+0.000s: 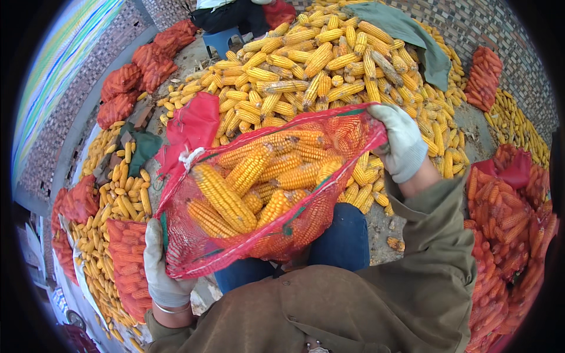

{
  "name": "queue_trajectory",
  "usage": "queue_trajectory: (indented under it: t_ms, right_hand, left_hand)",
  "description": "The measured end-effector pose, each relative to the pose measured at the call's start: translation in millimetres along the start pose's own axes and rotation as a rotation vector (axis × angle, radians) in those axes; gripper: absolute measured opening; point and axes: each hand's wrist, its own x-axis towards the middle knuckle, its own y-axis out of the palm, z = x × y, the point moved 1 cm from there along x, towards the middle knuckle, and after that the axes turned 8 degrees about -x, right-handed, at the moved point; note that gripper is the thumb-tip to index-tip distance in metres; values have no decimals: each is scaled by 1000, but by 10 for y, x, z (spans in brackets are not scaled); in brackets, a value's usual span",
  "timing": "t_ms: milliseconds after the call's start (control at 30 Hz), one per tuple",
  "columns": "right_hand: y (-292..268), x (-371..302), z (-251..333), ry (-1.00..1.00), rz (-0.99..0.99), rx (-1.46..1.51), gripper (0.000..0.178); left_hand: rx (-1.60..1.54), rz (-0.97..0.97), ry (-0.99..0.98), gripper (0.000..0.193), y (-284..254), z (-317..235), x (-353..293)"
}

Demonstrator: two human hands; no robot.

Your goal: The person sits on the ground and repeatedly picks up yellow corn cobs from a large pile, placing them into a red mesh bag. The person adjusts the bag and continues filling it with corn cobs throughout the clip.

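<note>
- Left hand (pixel 160 267), grey-white glove, near left: fingers closed around the near-left rim of the red mesh sack (pixel 259 194), pinching the netting.
- Right hand (pixel 403 144), same glove, far right: fingers curled tight over the sack's far-right rim, holding it up.
- Sack is stretched between both hands, mouth wide open, resting over the person's lap above the blue-trousered knees (pixel 344 235).
- Sack is partly filled with yellow corn cobs (pixel 226 197); they lie loose, mostly slanted, visible through the mesh.
- Big loose cob pile (pixel 329 65) just beyond the sack, far centre, spreading right.
- Green cloth (pixel 412 35) draped over the pile's far-right side.
- Filled red mesh sacks (pixel 506 229) stacked near right; more along the far left by the brick wall (pixel 126 82).
- Empty red sack (pixel 194 126) crumpled just left of the held one.
- Another person on a blue stool (pixel 220 38) at far centre, only partly in view.
</note>
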Motion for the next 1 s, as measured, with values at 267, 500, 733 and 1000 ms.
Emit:
queue_trajectory:
  t_ms: [267,500,733,1000]
  right_hand:
    - [-100,41,-90,-433,90,-319,27]
    - [0,-79,71,-512,27,-588,24]
    - [-947,-54,729,-531,-218,-316,34]
    - [-1814,619,-2574,575,-210,-1306,90]
  left_hand:
    - [1026,-9,408,45,-132,-699,267]
    - [2178,622,290,56,818,-89,1672]
    - [1559,390,247,27,495,-236,2838]
    - [1968,819,651,37,448,-208,1682]
